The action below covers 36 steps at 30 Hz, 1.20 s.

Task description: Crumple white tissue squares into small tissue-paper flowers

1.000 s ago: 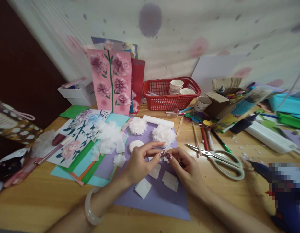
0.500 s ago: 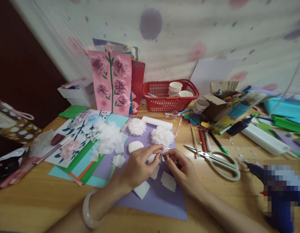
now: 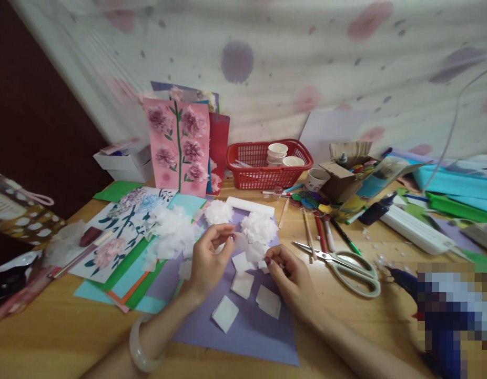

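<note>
My left hand (image 3: 209,258) hovers over a purple paper sheet (image 3: 243,331), fingers pinched together near a white tissue flower (image 3: 219,211); what it pinches is too small to name. My right hand (image 3: 290,273) is curled beside another white tissue flower (image 3: 259,227), its fingertips pressing a small white tissue piece (image 3: 263,263). Three white tissue squares (image 3: 242,284) lie on the purple sheet between and below my hands. A pale bangle (image 3: 139,350) circles my left wrist.
Scissors (image 3: 342,263) and pens (image 3: 326,231) lie right of the sheet. A red basket (image 3: 267,163) with paper cups stands behind. A pink flower card (image 3: 180,147) leans on the wall. Loose tissue (image 3: 170,231) and coloured papers lie left. A blue glue gun (image 3: 444,321) sits at the right.
My hands have drawn apart: the left moved up and left toward the far flower, the right stays low by the nearer flower. The view has tilted slightly.
</note>
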Motion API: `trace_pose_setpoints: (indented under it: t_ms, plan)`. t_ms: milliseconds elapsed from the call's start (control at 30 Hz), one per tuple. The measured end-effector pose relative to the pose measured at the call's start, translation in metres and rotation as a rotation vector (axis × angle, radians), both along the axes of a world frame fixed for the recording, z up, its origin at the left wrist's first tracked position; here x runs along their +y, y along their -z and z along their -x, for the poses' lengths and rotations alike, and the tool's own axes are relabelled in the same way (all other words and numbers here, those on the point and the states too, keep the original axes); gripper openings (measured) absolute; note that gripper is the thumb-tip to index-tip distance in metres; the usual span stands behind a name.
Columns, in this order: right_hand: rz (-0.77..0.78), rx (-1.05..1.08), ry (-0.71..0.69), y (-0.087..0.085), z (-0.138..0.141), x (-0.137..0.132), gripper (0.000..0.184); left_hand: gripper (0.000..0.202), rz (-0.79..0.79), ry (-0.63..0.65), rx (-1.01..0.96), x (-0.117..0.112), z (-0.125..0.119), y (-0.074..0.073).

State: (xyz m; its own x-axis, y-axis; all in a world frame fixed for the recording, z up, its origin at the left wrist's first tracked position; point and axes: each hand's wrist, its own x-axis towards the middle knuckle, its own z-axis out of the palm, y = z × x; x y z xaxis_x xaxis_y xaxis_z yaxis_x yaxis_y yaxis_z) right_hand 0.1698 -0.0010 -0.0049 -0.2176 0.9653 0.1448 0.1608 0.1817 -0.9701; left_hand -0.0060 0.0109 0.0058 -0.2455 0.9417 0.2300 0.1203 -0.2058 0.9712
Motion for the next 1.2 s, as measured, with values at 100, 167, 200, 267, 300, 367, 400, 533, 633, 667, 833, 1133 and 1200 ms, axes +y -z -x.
trace_pose_setpoints:
  t_ms: [100, 167, 200, 267, 300, 367, 400, 533, 633, 667, 833, 1133, 1200]
  plan:
    - [0.005, 0.023, 0.014, 0.0, 0.0, 0.0, 0.013, 0.021, 0.061, 0.14, -0.221, 0.003, 0.005, -0.004]
    - [0.013, 0.024, -0.002, 0.0, -0.001, -0.001, 0.015, 0.023, 0.131, 0.34, -0.286, 0.002, 0.006, -0.007]
    - [0.016, 0.022, -0.016, 0.0, -0.001, -0.001, 0.015, 0.022, 0.167, 0.427, -0.273, 0.001, 0.006, -0.008]
    - [0.013, 0.017, -0.039, -0.001, -0.001, -0.002, 0.015, 0.022, 0.212, 0.521, -0.181, -0.002, 0.003, -0.011]
    - [0.007, 0.016, -0.045, -0.002, -0.002, -0.002, 0.014, 0.022, 0.222, 0.528, -0.127, -0.003, 0.001, -0.013]
    - [-0.003, 0.015, -0.046, -0.005, -0.002, -0.003, 0.013, 0.022, 0.226, 0.499, -0.056, -0.005, -0.002, -0.014]
    - [-0.005, 0.021, -0.048, -0.006, -0.002, -0.003, 0.013, 0.023, 0.22, 0.475, -0.046, -0.005, -0.003, -0.015]
    - [0.017, 0.109, -0.049, -0.011, -0.002, -0.002, 0.019, 0.024, 0.185, 0.32, -0.005, 0.002, 0.017, -0.016]
    - [0.166, 0.287, -0.045, -0.011, -0.001, 0.001, 0.025, 0.025, 0.125, 0.077, 0.254, 0.009, 0.056, -0.021]
    - [0.244, 0.364, -0.052, -0.011, 0.0, 0.003, 0.027, 0.023, 0.106, -0.022, 0.38, 0.009, 0.071, -0.023]
    - [0.43, 0.595, -0.031, -0.012, 0.0, 0.01, 0.028, 0.017, -0.101, -0.332, 0.718, -0.002, 0.097, -0.029]
    - [0.447, 0.605, -0.04, -0.006, -0.005, 0.018, 0.028, 0.01, -0.06, 0.262, 1.086, -0.006, 0.007, -0.004]
    - [0.44, 0.607, -0.044, -0.007, -0.005, 0.019, 0.029, 0.007, -0.053, 0.261, 1.085, -0.004, 0.006, -0.002]
